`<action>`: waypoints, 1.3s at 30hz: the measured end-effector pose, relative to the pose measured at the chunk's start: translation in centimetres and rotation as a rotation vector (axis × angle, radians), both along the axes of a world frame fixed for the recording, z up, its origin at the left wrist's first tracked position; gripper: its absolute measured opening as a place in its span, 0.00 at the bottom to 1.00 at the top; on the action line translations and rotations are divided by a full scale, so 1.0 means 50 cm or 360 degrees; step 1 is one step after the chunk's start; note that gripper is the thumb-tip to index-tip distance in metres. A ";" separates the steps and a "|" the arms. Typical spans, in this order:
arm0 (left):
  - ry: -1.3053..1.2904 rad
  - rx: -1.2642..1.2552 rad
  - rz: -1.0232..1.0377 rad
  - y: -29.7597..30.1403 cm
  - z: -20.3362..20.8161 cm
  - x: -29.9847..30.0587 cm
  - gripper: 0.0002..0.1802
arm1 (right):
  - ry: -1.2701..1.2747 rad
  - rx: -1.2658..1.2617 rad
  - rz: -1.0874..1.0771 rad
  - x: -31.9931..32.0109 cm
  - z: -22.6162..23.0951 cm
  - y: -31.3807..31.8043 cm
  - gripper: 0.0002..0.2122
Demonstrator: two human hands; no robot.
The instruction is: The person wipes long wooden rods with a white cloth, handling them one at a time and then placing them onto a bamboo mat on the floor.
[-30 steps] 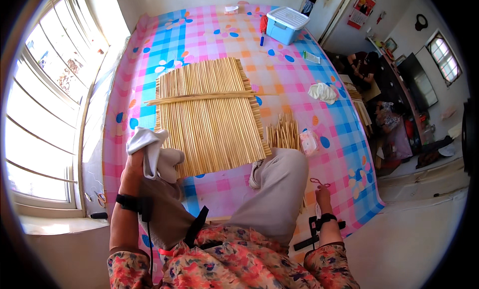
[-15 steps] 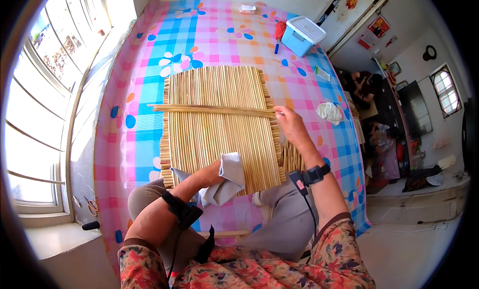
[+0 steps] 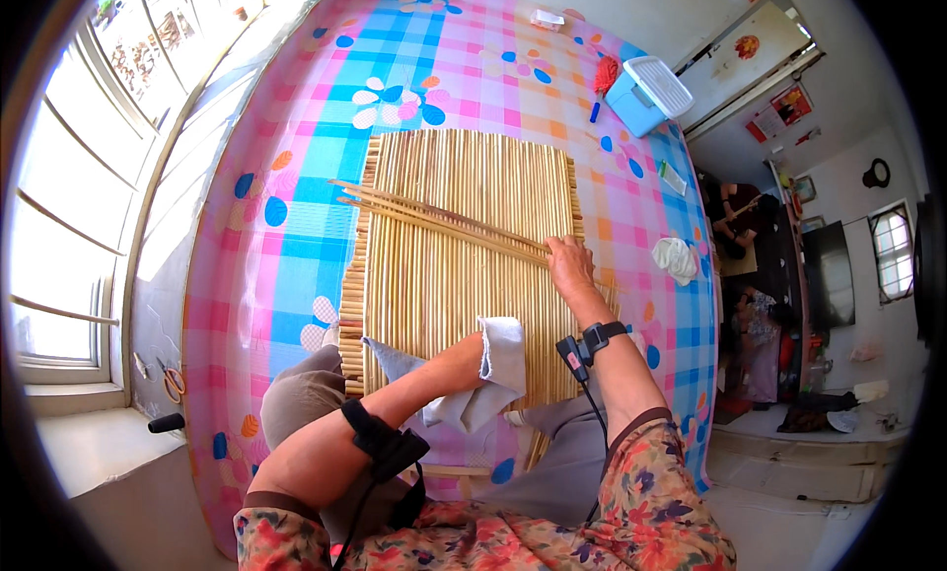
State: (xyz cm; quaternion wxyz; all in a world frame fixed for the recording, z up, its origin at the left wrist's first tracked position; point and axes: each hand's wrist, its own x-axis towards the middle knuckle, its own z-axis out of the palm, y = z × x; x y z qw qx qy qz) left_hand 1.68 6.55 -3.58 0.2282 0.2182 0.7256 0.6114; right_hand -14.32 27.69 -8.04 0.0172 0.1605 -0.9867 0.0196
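Note:
My right hand [image 3: 572, 265] is closed round one end of a few long thin plant stalks [image 3: 444, 219]. They slant up to the left and fan apart slightly at their far ends. Beneath them lies a flat layer of pale yellow stalks [image 3: 464, 300], laid side by side, with more stalk ends showing along its left and right edges. My left hand [image 3: 466, 362] reaches into a grey cloth [image 3: 505, 359] over the near part of this layer. The cloth folds about the hand and hides its fingers.
A checked, flowered sheet [image 3: 296, 305] covers the surface under me. At the far right stand a blue box with a white lid [image 3: 646, 96] and a red bundle [image 3: 606, 75]. A crumpled white cloth [image 3: 675, 260] lies right. Scissors [image 3: 174, 383] rest by the window. Two people are farther right.
My right hand has moved slightly nearer me, tilting the held stalks from nearly level to a slant and parting their far ends. The whole view has shifted; my left hand stays at the cloth.

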 end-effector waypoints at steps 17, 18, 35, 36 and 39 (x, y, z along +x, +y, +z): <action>0.0188 -0.0027 -0.0072 0.027 -0.009 -0.008 0.13 | 0.0049 -0.0175 0.0121 0.079 0.022 -0.006 0.10; 0.0181 -0.0006 -0.0054 0.028 -0.007 -0.007 0.13 | 0.0052 -0.0186 0.0117 0.080 0.021 -0.002 0.10; 0.0314 0.0089 -0.0010 0.037 -0.038 -0.008 0.11 | -0.0168 0.0104 0.0305 0.193 0.040 0.037 0.11; 0.0308 0.0077 -0.0027 0.038 -0.038 -0.009 0.11 | -0.0144 0.0118 0.0312 0.192 0.035 0.041 0.11; 0.0272 0.0028 -0.0051 0.033 -0.027 -0.007 0.11 | -0.0070 -0.0152 0.0297 0.191 0.032 0.035 0.11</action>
